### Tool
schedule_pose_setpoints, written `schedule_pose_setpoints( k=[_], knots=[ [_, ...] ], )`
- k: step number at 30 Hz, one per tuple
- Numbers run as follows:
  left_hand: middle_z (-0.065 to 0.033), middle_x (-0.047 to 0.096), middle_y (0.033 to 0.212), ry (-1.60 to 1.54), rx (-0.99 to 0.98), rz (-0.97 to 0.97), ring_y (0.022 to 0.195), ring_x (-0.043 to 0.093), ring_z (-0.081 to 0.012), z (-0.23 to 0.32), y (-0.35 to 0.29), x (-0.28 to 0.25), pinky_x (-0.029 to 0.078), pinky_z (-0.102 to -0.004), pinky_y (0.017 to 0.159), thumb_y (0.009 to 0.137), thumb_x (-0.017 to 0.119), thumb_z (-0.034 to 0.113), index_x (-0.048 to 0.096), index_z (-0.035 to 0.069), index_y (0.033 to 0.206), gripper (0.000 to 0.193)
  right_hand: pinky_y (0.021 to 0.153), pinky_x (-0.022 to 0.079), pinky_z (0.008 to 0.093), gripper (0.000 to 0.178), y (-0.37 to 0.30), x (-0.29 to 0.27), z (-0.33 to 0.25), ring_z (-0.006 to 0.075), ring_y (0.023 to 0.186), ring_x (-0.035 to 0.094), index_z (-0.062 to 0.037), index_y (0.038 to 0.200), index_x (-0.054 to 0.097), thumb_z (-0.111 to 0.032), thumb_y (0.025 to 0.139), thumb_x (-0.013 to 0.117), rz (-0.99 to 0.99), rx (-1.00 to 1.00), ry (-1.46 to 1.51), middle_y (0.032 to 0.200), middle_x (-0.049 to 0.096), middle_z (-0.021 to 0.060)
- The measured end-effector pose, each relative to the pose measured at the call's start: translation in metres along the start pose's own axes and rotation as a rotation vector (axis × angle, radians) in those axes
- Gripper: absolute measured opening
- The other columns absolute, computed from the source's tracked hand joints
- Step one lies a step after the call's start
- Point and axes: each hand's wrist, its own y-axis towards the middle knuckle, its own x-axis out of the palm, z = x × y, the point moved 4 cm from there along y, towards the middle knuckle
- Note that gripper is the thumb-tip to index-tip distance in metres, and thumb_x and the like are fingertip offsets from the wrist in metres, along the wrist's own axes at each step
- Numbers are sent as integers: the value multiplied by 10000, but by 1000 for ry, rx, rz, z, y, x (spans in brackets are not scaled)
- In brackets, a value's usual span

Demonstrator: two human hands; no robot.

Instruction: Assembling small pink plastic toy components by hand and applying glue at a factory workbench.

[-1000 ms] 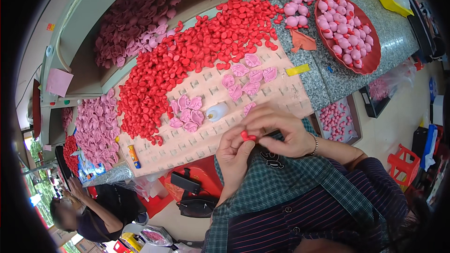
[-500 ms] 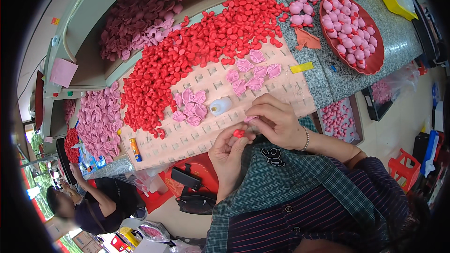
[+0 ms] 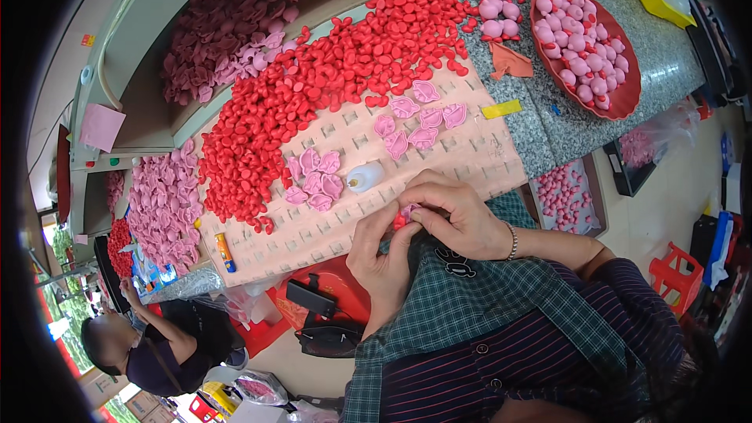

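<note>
In front of my chest, at the table's near edge, my two hands meet. My left hand point(image 3: 379, 254) is closed on a small red moulded piece point(image 3: 400, 221). My right hand point(image 3: 454, 218) pinches a pink shell-like piece point(image 3: 409, 209) against the top of the red one; fingers partly cover both. Just beyond my hands a small white squeeze bottle point(image 3: 365, 177) lies on the mat. Pink hollow pieces point(image 3: 316, 179) lie grouped left of the bottle, and more pink pieces point(image 3: 423, 138) lie beyond it to the right.
A big heap of red pieces point(image 3: 329, 70) spans the mat's far side. Pink pieces point(image 3: 164, 204) pile up at the left. A red bowl point(image 3: 633, 102) of pink-and-red figures stands far right. A glue-stick-like tube point(image 3: 225, 252) lies at the left edge. Another person point(image 3: 168, 348) sits lower left.
My right hand has brought the pink piece left and down onto the red piece in my left hand. The other person at the left has shifted posture.
</note>
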Motion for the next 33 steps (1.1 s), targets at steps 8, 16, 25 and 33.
schedule_pose_setpoints(
  k=[8, 16, 25, 33],
  knots=[
    [-132, 679, 1024, -74, -141, -35, 874, 670, -170, 10, 0, 1, 533, -278, 796, 928, 606, -18, 628, -4, 1247, 321, 716, 543, 229, 136, -5, 10, 11, 92, 806, 651, 31, 1065, 581, 69, 942, 536, 171, 326, 683, 979, 617, 72],
    [-73, 669, 973, -388, -334, -22, 846, 647, -117, 5, -2, -2, 525, -236, 773, 959, 597, 20, 577, -24, 1266, 311, 677, 526, 223, 160, -5, 9, 14, 90, 757, 632, 30, 1113, 584, 27, 954, 562, -7, 377, 820, 968, 650, 61],
    [-71, 640, 999, -574, -397, -93, 819, 583, -104, 14, 3, 0, 487, -221, 746, 966, 589, 23, 574, -16, 1199, 237, 668, 522, 235, 252, -6, 9, 8, 103, 755, 635, 41, 1206, 564, 28, 954, 561, -25, 311, 947, 992, 642, 90],
    [-155, 616, 1095, -51, 64, -108, 911, 631, -201, 22, 4, -2, 529, -295, 751, 849, 704, -8, 624, 6, 1173, 334, 577, 473, 215, 203, -9, 10, 21, 125, 689, 645, 14, 1168, 612, -83, 1002, 545, -9, 548, 1210, 899, 643, 67]
  ],
)
